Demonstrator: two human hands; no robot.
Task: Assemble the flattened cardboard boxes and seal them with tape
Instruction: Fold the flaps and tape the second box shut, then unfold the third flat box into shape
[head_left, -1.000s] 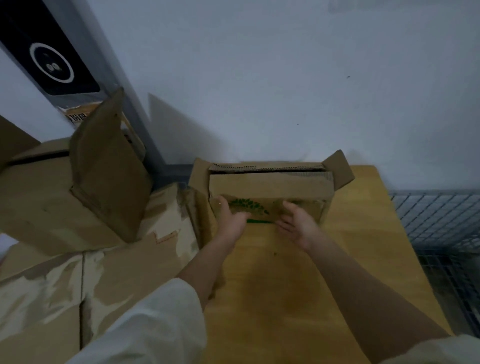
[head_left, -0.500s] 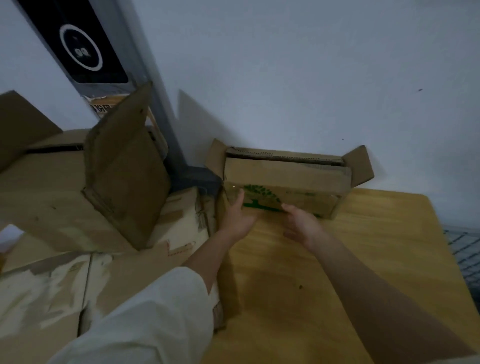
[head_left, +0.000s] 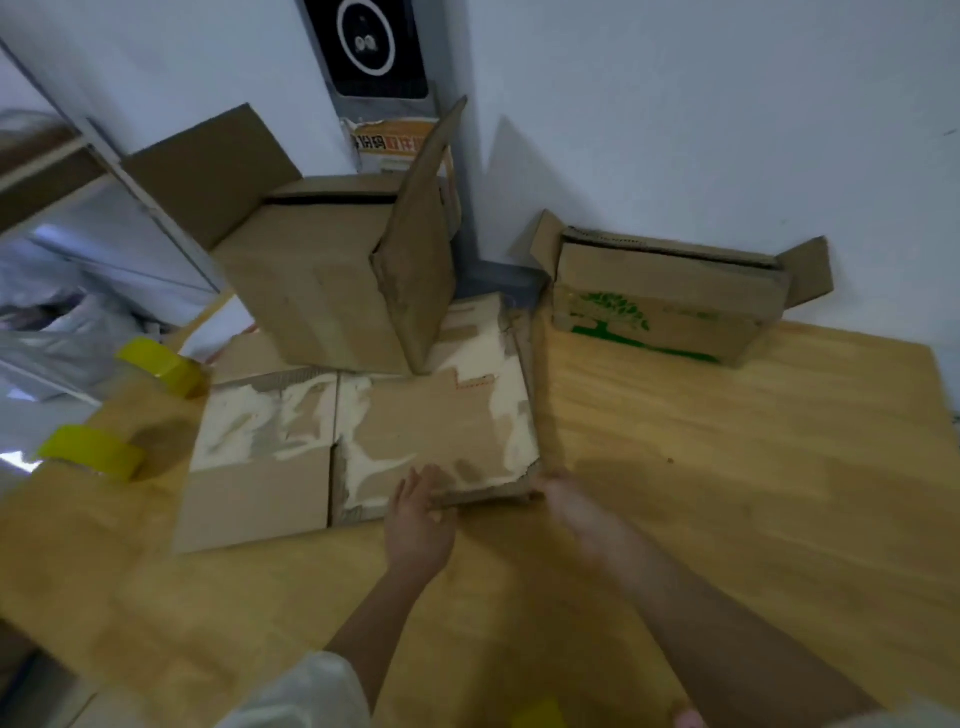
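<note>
Two hands reach to the near edge of the flattened cardboard box (head_left: 363, 441), but the right hand (head_left: 558, 491) is smeared by motion blur, so whether its fingers grip the cardboard's near right corner or only touch it cannot be told. A yellow object at the bottom edge of the view is cut off and too blurred to name. The flattened cardboard box lies flat on the wooden worktop (head_left: 727, 467), left of centre; its brown face is badly torn, with wide pale patches where the top layer has peeled away, and its flaps are marked by seams. An assembled box (head_left: 322, 280) with flaps raised stands on its far part. Another box printed with a green tree (head_left: 660, 306), its end flaps open, sits at the back of the worktop against the white wall (head_left: 701, 130). Two rolls of yellow tape (head_left: 161, 364) rest near the worktop's left edge. The left hand (head_left: 418, 525), palm down with a white sleeve (head_left: 306, 696) on its arm, has its fingers laid loosely spread over the near edge of the flattened cardboard, the thumb below the edge.
</note>
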